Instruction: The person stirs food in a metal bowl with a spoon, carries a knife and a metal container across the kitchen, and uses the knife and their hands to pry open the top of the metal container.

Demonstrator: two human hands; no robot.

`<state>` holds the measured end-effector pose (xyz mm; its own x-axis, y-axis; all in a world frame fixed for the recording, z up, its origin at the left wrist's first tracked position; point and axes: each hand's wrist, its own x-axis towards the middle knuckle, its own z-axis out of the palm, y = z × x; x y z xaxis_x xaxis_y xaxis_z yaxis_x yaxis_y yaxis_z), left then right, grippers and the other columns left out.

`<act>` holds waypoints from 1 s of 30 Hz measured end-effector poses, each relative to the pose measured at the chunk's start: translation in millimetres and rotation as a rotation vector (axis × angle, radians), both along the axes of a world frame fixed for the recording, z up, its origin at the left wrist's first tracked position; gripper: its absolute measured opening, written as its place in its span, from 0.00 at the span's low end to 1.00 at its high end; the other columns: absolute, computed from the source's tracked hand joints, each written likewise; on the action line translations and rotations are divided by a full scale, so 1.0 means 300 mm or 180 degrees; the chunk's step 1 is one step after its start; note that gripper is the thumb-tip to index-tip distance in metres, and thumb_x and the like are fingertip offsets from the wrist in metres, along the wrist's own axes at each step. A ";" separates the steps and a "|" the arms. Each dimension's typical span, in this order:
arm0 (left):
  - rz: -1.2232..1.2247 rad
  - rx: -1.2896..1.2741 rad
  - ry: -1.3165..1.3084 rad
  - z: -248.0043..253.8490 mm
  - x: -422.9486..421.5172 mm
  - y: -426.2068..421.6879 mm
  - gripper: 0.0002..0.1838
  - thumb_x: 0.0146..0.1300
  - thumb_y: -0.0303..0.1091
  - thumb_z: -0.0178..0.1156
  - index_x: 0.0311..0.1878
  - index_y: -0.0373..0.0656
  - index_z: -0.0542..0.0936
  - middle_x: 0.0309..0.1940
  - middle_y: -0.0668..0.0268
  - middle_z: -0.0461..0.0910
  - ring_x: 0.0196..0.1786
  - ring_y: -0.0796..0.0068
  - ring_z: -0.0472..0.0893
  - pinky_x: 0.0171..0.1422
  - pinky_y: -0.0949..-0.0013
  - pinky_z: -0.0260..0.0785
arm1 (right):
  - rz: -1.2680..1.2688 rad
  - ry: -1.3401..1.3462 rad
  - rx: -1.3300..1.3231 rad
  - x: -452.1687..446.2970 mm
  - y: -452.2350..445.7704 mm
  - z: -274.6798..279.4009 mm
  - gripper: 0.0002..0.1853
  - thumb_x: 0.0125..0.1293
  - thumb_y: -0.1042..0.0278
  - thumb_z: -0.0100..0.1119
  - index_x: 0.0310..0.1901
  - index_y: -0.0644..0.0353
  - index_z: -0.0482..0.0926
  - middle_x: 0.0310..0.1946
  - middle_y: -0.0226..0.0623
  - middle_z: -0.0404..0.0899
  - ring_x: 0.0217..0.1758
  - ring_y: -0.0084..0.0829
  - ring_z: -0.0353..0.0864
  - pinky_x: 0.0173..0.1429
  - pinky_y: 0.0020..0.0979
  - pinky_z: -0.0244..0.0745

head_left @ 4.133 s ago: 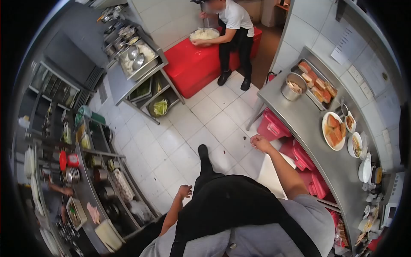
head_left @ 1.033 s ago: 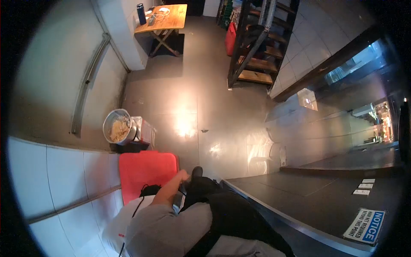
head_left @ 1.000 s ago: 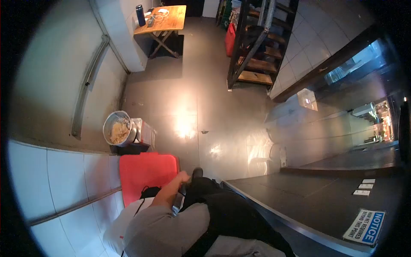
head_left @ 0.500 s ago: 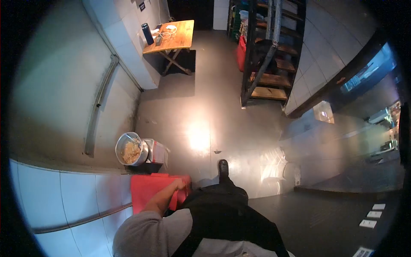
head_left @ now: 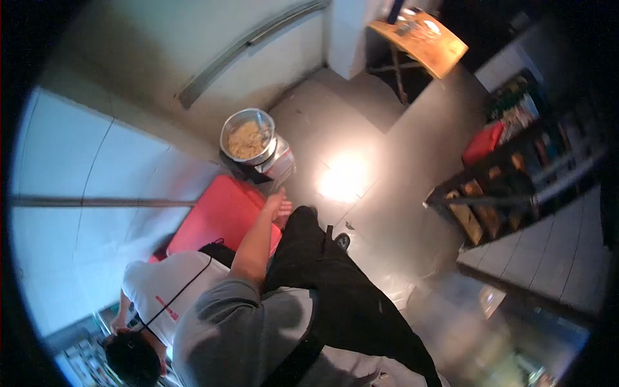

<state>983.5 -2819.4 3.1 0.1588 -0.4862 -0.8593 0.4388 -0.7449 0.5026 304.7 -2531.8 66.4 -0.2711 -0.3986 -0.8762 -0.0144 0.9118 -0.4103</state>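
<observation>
My left hand (head_left: 280,205) is stretched forward beside my black apron (head_left: 332,290). Its fingers look loosely spread, with nothing visible in them, though slightly blurred. Close by on the left is the flat red top of a large box (head_left: 216,216); whether the hand touches its edge, I cannot tell. Beyond it stands a round bowl (head_left: 247,135) of pale, yellowish shredded food (head_left: 249,140), on top of a boxy stand (head_left: 278,161). My right hand is out of view.
Behind my left arm a co-worker in a white shirt (head_left: 174,277) bends over a work area. A wooden folding table (head_left: 438,55) with small items stands at the far wall. Dark stairs (head_left: 509,187) rise at right, near a red container (head_left: 482,143). Grey floor (head_left: 387,168) lies between.
My view has turned to the left, so the table and stairs appear further right. My left hand has come off the red box's top and reaches further forward. The co-worker has come into view.
</observation>
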 end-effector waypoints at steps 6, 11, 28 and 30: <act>0.2146 0.0031 0.0470 -0.174 0.311 -0.163 0.47 0.68 0.66 0.54 0.77 0.40 0.53 0.68 0.40 0.64 0.62 0.43 0.75 0.60 0.44 0.75 | 0.0563 0.0302 -0.0016 0.166 -0.597 0.236 0.16 0.71 0.63 0.55 0.54 0.63 0.74 0.45 0.45 0.84 0.41 0.36 0.85 0.45 0.39 0.82; 0.2875 -0.0231 0.0703 -0.407 0.562 -0.368 0.49 0.66 0.57 0.63 0.78 0.44 0.48 0.73 0.44 0.53 0.69 0.39 0.67 0.63 0.38 0.72 | 0.1692 -0.0204 0.0148 0.603 -1.010 0.405 0.15 0.74 0.65 0.54 0.56 0.63 0.73 0.48 0.43 0.84 0.47 0.37 0.85 0.48 0.39 0.82; 0.2346 0.0767 -0.2179 -0.750 0.813 -0.397 0.15 0.59 0.34 0.66 0.42 0.29 0.82 0.37 0.53 0.84 0.32 0.61 0.80 0.34 0.55 0.74 | 0.1102 -0.0426 0.0748 0.781 -1.338 0.502 0.21 0.73 0.63 0.56 0.61 0.67 0.71 0.52 0.48 0.83 0.50 0.42 0.86 0.49 0.40 0.83; 0.2318 0.1030 -0.2585 -0.737 0.820 -0.423 0.15 0.60 0.35 0.62 0.40 0.30 0.82 0.36 0.53 0.83 0.32 0.60 0.79 0.34 0.54 0.76 | 0.1101 -0.0548 0.0584 0.769 -1.385 0.483 0.21 0.73 0.64 0.56 0.61 0.68 0.71 0.52 0.48 0.83 0.51 0.42 0.86 0.49 0.40 0.83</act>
